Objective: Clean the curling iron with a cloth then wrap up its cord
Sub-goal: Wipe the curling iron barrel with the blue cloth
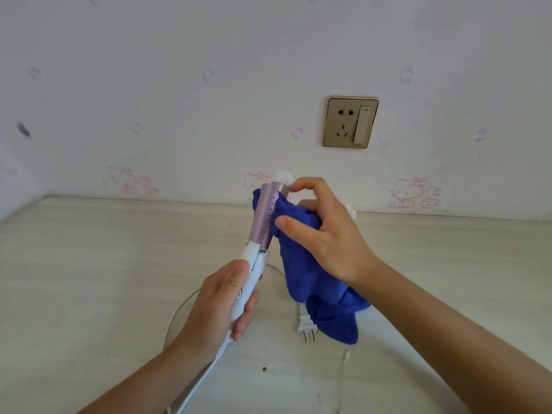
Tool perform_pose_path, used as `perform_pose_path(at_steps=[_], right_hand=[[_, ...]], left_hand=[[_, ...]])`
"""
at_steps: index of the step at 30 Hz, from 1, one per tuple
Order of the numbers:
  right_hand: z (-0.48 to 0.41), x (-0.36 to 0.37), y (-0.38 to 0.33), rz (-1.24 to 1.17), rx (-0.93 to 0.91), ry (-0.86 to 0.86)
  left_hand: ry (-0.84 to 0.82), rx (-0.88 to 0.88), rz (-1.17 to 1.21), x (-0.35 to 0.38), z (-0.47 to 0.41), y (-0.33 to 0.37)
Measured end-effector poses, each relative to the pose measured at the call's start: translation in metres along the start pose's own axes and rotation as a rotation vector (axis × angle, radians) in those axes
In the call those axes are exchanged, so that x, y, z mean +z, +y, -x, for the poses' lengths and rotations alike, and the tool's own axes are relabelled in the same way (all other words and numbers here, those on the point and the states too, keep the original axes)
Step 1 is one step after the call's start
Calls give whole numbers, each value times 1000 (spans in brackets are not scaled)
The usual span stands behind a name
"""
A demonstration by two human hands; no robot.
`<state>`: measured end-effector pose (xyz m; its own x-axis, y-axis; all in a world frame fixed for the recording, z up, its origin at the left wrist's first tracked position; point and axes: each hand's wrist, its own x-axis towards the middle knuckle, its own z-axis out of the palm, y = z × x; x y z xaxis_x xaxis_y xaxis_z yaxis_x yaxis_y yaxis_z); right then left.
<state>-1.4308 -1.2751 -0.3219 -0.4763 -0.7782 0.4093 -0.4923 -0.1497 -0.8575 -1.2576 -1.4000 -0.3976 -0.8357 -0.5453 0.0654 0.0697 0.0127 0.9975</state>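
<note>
My left hand [221,306] grips the white handle of the curling iron [264,216], which points up and away with its pink barrel and white tip. My right hand [322,231] holds a blue cloth [316,282] pressed round the right side of the barrel, thumb on the cloth and fingers near the tip. The cloth hangs down to the table. The white cord [179,312] runs from the handle's base and loops on the table; its plug [306,327] lies unplugged beside the cloth's lower edge.
A pale wood-grain table [89,279] meets a wall with cartoon stickers. A gold wall socket with a switch [350,122] sits above the table at the right. A thin white wire [343,363] lies near the table's front right.
</note>
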Motion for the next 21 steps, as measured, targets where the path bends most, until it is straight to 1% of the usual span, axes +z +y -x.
perform_pose_path(at_steps=[4,6,10,13,16,21], right_hand=[[-3,-1,6,77,30,91],[-3,0,10,99,52,108],[-4,0,14,141,85,18],[-5,-3,14,59,103,-9],[-5,-2,14,0,77,-12],[3,8,17,-92,49,-65]], left_hand=[[3,-22,-30,1,-2,-1],[8,-23,-45,2,-2,0],[24,-22,-72,4,-1,-1],[34,-16,-96,5,-1,-2],[30,-10,-113,5,-1,-1],[35,-3,-108,5,1,-2]])
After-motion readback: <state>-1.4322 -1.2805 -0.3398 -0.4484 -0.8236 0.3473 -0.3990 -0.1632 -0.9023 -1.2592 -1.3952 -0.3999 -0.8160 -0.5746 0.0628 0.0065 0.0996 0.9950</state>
